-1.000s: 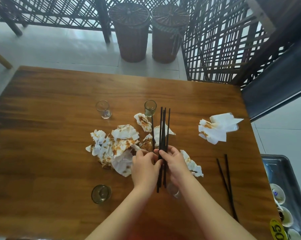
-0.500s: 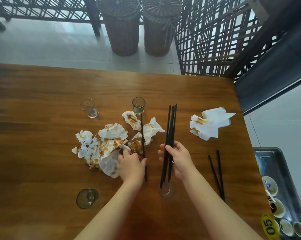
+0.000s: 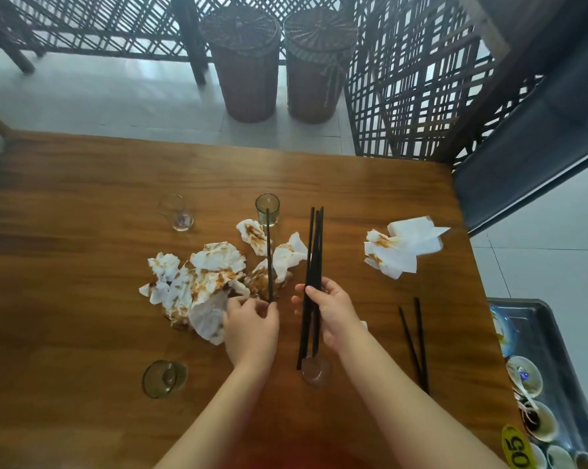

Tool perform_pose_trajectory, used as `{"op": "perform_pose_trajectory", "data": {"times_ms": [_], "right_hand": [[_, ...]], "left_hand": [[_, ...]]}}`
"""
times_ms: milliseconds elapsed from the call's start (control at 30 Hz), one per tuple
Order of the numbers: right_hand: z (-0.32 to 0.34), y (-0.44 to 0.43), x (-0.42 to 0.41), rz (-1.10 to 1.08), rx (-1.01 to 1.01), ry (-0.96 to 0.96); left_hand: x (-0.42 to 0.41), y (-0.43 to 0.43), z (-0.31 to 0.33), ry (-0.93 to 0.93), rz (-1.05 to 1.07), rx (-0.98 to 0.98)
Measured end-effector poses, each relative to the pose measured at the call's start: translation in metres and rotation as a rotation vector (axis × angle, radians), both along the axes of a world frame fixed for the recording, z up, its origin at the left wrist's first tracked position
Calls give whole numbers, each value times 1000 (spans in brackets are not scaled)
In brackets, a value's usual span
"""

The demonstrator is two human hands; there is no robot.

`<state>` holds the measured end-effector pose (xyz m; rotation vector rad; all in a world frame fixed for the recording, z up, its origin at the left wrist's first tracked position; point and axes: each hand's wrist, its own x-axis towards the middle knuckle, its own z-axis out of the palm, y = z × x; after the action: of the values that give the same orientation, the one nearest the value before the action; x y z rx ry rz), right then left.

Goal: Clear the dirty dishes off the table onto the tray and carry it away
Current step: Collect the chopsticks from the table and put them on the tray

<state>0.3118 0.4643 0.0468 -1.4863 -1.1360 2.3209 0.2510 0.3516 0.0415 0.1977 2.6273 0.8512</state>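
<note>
My right hand (image 3: 333, 313) grips a bundle of black chopsticks (image 3: 314, 252) held upright over the wooden table (image 3: 82, 299). To its left, my left hand (image 3: 250, 328) pinches the near end of a single black chopstick (image 3: 269, 255) that lies across stained napkins (image 3: 201, 282). One more pair of chopsticks (image 3: 416, 343) rests on the table to the right. Small glasses stand at the far left (image 3: 179, 213), far middle (image 3: 267, 208), near left (image 3: 164, 378) and under the bundle (image 3: 316, 370). A metal tray (image 3: 549, 333) at the right edge holds several small dirty bowls.
More stained napkins (image 3: 400, 250) lie at the table's right side. A yellow number tag (image 3: 519, 451) sits by the tray. Two wicker baskets (image 3: 245, 62) and a lattice screen (image 3: 404, 79) stand beyond the far edge.
My hands have parted. The right one carried the chopstick bundle to the right, while the left one moved left and took hold of a single chopstick on the napkins.
</note>
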Motion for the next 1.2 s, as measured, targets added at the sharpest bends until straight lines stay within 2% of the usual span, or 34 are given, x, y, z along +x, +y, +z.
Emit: {"op": "perform_pose_trajectory", "data": {"times_ms": [100,200,333,500,733,933,1200], "right_hand": [[9,-21,-10,-13,-25,11],[17,-45,-20,-54,-40,35],[30,-77,-24,-78,-33,48],[41,-112,-24,-101,-8,83],[46,-142,-5,-150,84,83],[46,-139,33,-177,218,0],[32,-98,103,-205,289,-26]], "left_hand": [[3,-11,14,-73,-80,181],[1,-24,20,-84,-163,243],[-8,-51,30,-40,-196,169],[-13,-83,44,142,-308,91],[2,-106,43,268,-500,113],[33,-96,44,280,-600,158],[94,-50,41,266,-713,186]]}}
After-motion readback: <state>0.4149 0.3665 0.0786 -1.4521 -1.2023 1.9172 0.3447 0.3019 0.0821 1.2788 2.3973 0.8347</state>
